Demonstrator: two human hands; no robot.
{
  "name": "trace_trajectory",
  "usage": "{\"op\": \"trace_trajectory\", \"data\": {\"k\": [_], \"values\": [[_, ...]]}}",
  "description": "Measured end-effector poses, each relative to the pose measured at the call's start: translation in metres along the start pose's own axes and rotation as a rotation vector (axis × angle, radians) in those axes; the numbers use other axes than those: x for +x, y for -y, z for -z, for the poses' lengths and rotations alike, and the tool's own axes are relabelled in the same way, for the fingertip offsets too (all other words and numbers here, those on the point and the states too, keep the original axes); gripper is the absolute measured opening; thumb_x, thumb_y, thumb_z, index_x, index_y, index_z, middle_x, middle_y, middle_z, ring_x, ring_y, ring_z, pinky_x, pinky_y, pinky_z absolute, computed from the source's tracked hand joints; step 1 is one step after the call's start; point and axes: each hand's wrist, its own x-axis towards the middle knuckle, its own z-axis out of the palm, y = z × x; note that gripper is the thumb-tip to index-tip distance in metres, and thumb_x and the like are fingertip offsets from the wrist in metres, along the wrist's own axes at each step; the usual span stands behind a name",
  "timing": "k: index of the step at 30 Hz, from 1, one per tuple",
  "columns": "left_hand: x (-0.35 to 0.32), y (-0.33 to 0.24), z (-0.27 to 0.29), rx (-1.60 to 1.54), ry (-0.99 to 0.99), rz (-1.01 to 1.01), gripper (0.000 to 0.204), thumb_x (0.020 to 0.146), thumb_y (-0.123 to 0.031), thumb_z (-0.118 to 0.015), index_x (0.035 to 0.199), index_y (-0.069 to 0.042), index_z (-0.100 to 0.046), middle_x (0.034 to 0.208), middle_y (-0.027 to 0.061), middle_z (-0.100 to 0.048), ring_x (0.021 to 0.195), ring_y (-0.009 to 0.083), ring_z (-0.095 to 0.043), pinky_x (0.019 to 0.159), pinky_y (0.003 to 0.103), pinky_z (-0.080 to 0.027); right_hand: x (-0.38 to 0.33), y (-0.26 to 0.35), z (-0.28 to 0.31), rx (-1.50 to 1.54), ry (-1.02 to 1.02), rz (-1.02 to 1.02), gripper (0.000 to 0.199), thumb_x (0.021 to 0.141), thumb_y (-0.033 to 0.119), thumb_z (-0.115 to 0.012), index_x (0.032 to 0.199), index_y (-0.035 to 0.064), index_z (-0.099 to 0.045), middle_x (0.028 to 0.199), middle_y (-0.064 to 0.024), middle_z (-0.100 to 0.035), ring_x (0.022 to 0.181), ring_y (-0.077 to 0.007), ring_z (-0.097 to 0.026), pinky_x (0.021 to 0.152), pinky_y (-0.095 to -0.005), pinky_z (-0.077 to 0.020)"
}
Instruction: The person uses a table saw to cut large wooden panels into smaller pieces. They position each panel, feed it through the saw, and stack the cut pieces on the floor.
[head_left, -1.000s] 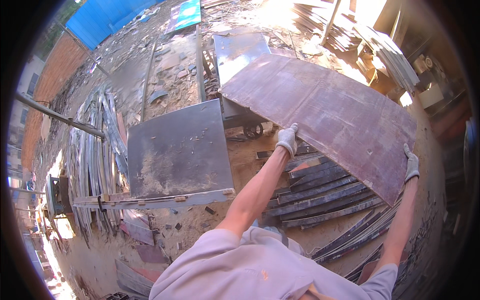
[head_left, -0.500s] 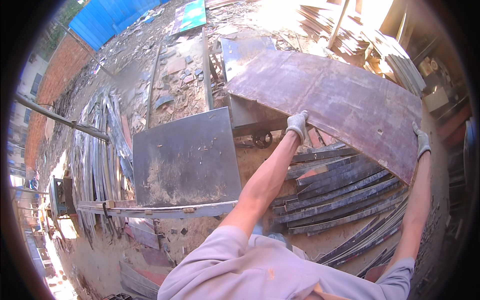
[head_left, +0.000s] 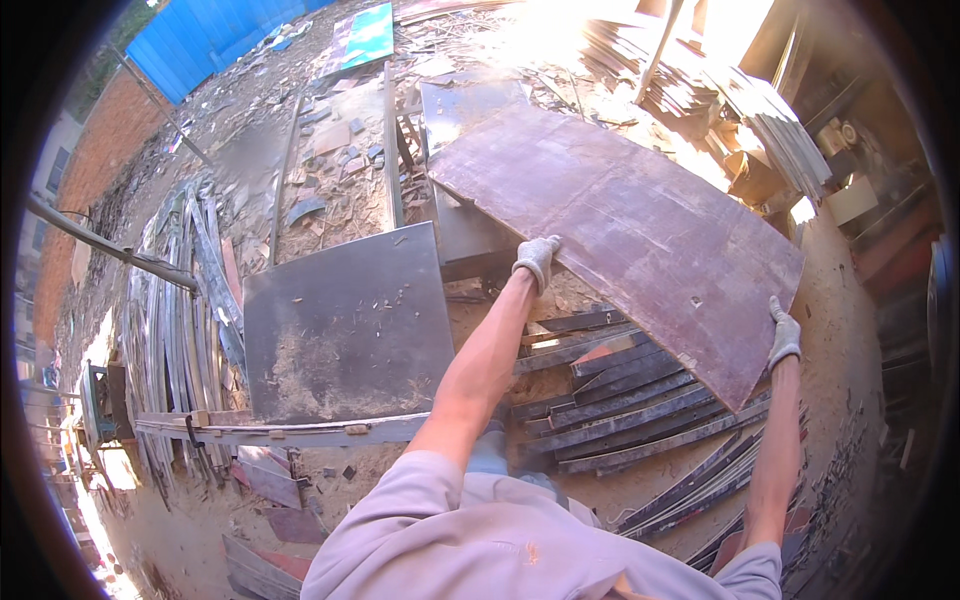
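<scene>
The person carries a large reddish-brown plywood board (head_left: pixel 620 235), tilted over the far end of a grey metal saw table (head_left: pixel 345 325). The left hand (head_left: pixel 536 262), gloved, has its fingers curled over the board's near long edge; the right hand (head_left: pixel 784 335), also gloved, clasps the lower right edge near the corner. Below lies a pile of dark cut strips (head_left: pixel 620 385) on sawdust-covered ground. To handle the board well, both grips probably should stay spread apart and level, keeping the sheet from twisting or catching the strips.
</scene>
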Motion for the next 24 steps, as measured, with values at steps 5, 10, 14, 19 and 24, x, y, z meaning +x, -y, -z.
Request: {"op": "trace_trajectory", "data": {"k": [5,10,14,19,24], "values": [[-0.018,-0.012,0.072,-0.076,-0.013,-0.048,0.014,0.099,-0.019,-0.075,0.103,-0.007,-0.069,0.088,0.0046,-0.066,0.073,0.0202,-0.066,0.061,0.039,-0.055,-0.109,-0.046,-0.042,0.132,0.025,-0.077,0.044,0.092,0.032,-0.085,0.113,-0.0028,-0.070,0.105,-0.0103,-0.073,0.089,-0.0228,-0.069,0.083,-0.0393,-0.0592],[-0.091,0.032,0.095,-0.417,0.300,0.055,0.030,0.102,-0.025,-0.071,0.126,-0.006,-0.066,0.114,0.0135,-0.075,0.101,0.0273,-0.074,0.094,0.046,-0.062,-0.188,-0.105,0.051,0.109,-0.099,-0.089,0.042,0.098,0.030,-0.078,0.118,-0.0062,-0.068,0.113,-0.0127,-0.071,0.098,-0.0233,-0.069,0.090,-0.0408,-0.0583],[-0.098,0.049,0.080,-0.406,0.090,0.014,0.028,0.090,-0.015,-0.082,0.113,-0.002,-0.073,0.103,0.0114,-0.075,0.092,0.0280,-0.073,0.086,0.045,-0.063,-0.226,-0.110,0.096,0.070,-0.157,-0.128,0.057,0.100,0.040,-0.074,0.131,-0.0070,-0.064,0.126,-0.0156,-0.070,0.108,-0.0281,-0.069,0.100,-0.0421,-0.0550],[-0.159,-0.011,0.004,-0.056,0.018,-0.485,0.015,0.080,-0.003,-0.087,0.092,0.002,-0.078,0.083,0.0075,-0.076,0.067,0.0183,-0.070,0.067,0.036,-0.062,-0.229,-0.219,0.115,0.019,-0.311,-0.162,0.066,0.104,0.045,-0.067,0.139,-0.0094,-0.060,0.132,-0.0140,-0.068,0.114,-0.0265,-0.067,0.103,-0.0389,-0.0538],[-0.299,-0.129,-0.105,0.232,0.315,-0.905,0.017,0.084,-0.005,-0.082,0.098,0.005,-0.079,0.091,0.0090,-0.079,0.072,0.0153,-0.071,0.068,0.031,-0.059,-0.163,-0.337,0.025,-0.033,-0.284,-0.117,0.065,0.102,0.064,-0.058,0.122,0.0026,-0.065,0.102,-0.0082,-0.068,0.091,-0.0296,-0.069,0.088,-0.0439,-0.0555]]}}
